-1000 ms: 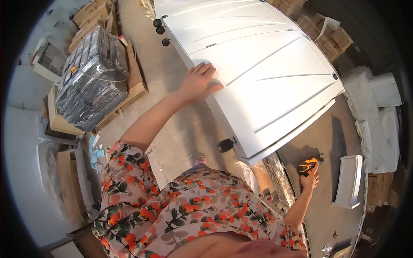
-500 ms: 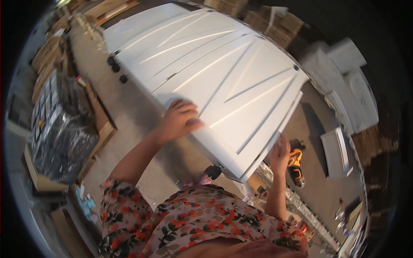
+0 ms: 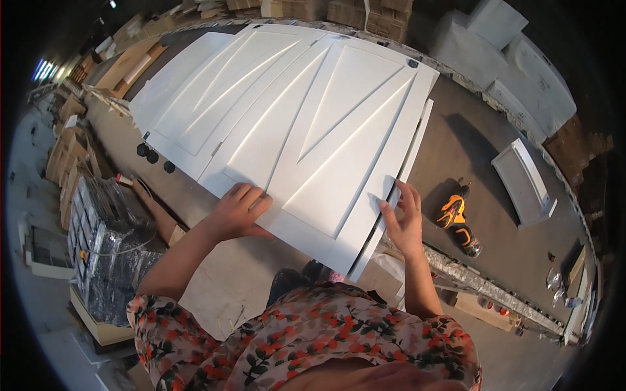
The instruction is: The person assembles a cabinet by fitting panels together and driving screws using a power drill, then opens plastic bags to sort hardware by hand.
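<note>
A large white cabinet with two panelled doors, each with slanted raised trim, lies on its back before me. My left hand [image 3: 242, 210] grips the near edge of the right-hand door [image 3: 339, 137], with its fingers bent over the top and the thumb at the edge. At that door's right side, my right hand [image 3: 403, 218] has its thumb and fingers curled round the edge. A dark gap runs between this door and a white side strip [image 3: 417, 140]. The left-hand door [image 3: 222, 98] lies flat beside it. Small black knobs [image 3: 152, 156] stick out beyond its near left corner.
To the right, a yellow-and-black cordless drill [image 3: 453, 212] and a white box-shaped piece [image 3: 521, 182] lie on the brown work surface. A plastic-wrapped stack [image 3: 107, 251] stands at left. Cardboard boxes [image 3: 385, 19] and white wrapped items [image 3: 479, 45] are behind.
My view has shifted, so the doors appear turned and lower left. The gap along the right-hand door's right side shows wider and darker. My right thumb now rests over that edge.
</note>
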{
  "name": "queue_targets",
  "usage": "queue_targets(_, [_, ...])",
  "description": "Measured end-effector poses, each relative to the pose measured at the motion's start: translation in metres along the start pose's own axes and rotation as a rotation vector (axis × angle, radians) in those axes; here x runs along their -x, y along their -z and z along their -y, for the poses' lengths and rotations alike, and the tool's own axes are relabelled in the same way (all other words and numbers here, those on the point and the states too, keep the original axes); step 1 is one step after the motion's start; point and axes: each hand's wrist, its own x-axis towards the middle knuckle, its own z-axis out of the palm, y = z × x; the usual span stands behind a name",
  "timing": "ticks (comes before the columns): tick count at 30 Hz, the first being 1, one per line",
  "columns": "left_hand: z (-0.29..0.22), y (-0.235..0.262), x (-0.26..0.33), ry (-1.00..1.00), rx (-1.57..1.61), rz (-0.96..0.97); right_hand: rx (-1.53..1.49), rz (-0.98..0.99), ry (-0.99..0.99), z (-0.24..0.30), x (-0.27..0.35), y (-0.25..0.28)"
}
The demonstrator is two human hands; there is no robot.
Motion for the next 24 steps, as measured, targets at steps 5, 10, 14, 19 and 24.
queue_targets(5, [0.006,0.000,-0.006,-0.044,0.032,0.056,0.037,-0.039,0.023,0.001,0.013,0.007])
queue_targets(10, [0.004,-0.017,-0.007,-0.029,0.071,0.076,0.461,0.004,0.265,0.031,0.010,0.014])
queue_targets(14, [-0.014,-0.030,-0.028,-0.003,0.236,-0.036,0.748,0.008,0.296,0.031,0.002,0.012])
queue_targets(19, [0.024,-0.026,-0.015,0.123,0.446,-0.147,1.050,0.035,0.206,0.027,-0.014,0.003])
queue_targets(24, [0.182,-0.041,0.044,0.875,-0.036,-0.365,1.045,0.107,0.119,-0.004,-0.019,0.041])
